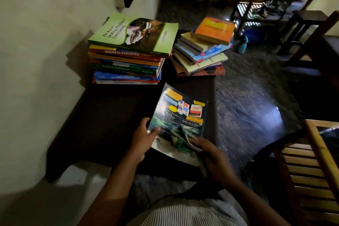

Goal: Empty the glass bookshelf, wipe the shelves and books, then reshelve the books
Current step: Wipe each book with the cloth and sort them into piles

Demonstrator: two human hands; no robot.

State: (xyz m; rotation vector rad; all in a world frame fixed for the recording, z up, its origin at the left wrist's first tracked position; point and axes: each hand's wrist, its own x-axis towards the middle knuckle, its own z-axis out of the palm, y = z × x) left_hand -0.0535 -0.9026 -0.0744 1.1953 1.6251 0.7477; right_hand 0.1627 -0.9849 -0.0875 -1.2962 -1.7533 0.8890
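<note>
Dark tabletop (110,115) under a thin, likely floppy paperback (181,112): left hand (145,135) pinches its near corner, best supported there; right hand (211,154) clutches a cloth (180,137) on its near edge.

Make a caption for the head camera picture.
Left hand holds a book; right hand presses a green cloth on it.

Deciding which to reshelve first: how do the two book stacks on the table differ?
The wall stack holds large books, squared up, with a green book on top. The outer stack holds smaller books, twisted askew, with an orange book on top. In both, the books lie flat on the dark table.
</note>
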